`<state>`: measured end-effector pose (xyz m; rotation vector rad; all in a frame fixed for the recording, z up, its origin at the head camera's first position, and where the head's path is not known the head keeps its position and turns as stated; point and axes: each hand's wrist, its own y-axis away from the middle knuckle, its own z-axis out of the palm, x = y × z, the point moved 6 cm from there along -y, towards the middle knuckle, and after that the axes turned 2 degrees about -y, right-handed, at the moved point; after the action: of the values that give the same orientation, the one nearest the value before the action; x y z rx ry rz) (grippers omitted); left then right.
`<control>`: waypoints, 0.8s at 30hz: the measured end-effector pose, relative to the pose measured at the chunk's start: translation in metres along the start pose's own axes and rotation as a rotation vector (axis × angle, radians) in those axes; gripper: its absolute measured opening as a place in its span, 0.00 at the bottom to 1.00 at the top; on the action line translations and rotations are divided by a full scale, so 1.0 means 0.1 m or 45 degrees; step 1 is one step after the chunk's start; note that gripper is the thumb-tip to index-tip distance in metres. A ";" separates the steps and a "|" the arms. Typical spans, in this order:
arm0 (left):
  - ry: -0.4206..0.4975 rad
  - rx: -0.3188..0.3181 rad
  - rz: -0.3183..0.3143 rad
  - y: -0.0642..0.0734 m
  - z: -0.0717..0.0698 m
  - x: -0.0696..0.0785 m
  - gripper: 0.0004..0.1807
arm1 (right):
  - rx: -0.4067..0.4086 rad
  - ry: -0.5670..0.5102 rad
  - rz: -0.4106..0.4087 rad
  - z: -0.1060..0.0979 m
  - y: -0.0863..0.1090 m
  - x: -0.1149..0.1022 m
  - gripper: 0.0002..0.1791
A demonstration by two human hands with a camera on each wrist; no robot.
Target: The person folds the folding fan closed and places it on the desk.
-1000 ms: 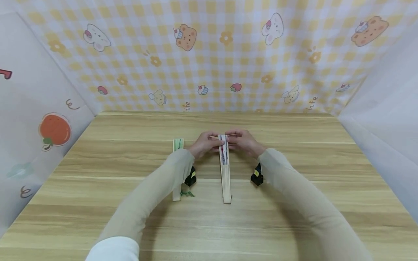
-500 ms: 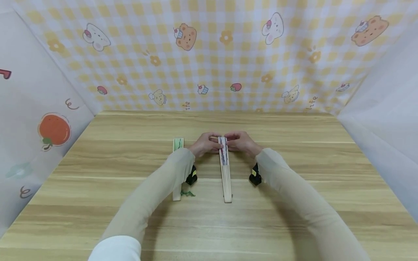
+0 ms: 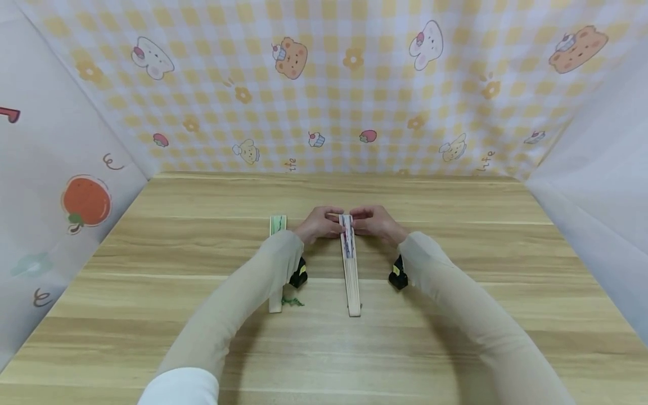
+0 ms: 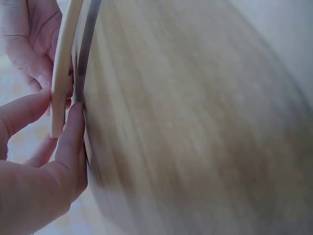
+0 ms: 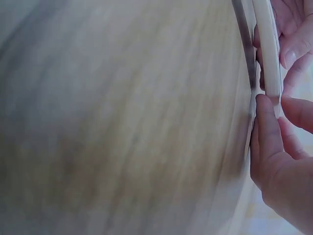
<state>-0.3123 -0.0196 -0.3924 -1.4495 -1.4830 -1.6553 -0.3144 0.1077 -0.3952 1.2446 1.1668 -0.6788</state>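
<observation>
A folded hand fan [image 3: 351, 281] with pale wooden ribs and a purple-and-white printed part lies lengthwise at the middle of the table. At its far end, my left hand [image 3: 323, 223] holds the left edge, thumb at the edge and fingers lower down. Opposite it, my right hand [image 3: 376, 223] holds the right edge in the same way. Both wrist views show the closed fan's end between thumb and fingers, close over the tabletop. A second folded fan [image 3: 277, 224], with a green print, lies to the left, partly hidden by my left sleeve.
A green cord [image 3: 292, 302] lies beside the second fan's near end. The wooden table [image 3: 435, 365] runs back to a yellow checked cloth [image 3: 324, 101]. White cloth walls [image 3: 30, 185] stand on both sides.
The held fan's far end has come down slightly toward the near side, with both hands moving along with it. The green-printed fan has stayed in place.
</observation>
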 end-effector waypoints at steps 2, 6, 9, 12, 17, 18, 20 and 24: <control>-0.004 0.004 0.011 0.01 -0.01 0.01 0.30 | 0.005 -0.016 0.008 0.00 0.00 0.00 0.24; -0.032 -0.001 0.037 0.03 -0.03 0.03 0.31 | 0.004 -0.039 0.013 0.01 0.01 -0.01 0.26; -0.055 -0.018 0.044 0.04 -0.04 0.03 0.32 | 0.003 -0.042 0.016 0.01 0.01 -0.01 0.26; -0.091 -0.026 0.039 0.06 -0.05 0.04 0.32 | -0.012 -0.029 0.015 0.01 0.03 -0.02 0.26; -0.192 -0.019 0.056 0.11 -0.08 0.07 0.31 | -0.044 0.043 -0.043 -0.01 0.09 -0.06 0.25; -0.215 -0.016 0.064 0.12 -0.09 0.07 0.31 | -0.043 0.086 -0.071 -0.02 0.11 -0.08 0.24; -0.255 -0.004 0.086 0.13 -0.11 0.09 0.32 | -0.036 0.162 -0.126 -0.04 0.14 -0.13 0.24; -0.341 0.041 0.135 0.18 -0.16 0.14 0.35 | 0.003 0.285 -0.228 -0.06 0.19 -0.21 0.23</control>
<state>-0.3068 -0.0355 -0.3700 -1.7542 -1.5331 -1.4117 -0.3061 0.1139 -0.3680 1.2516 1.4761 -0.6847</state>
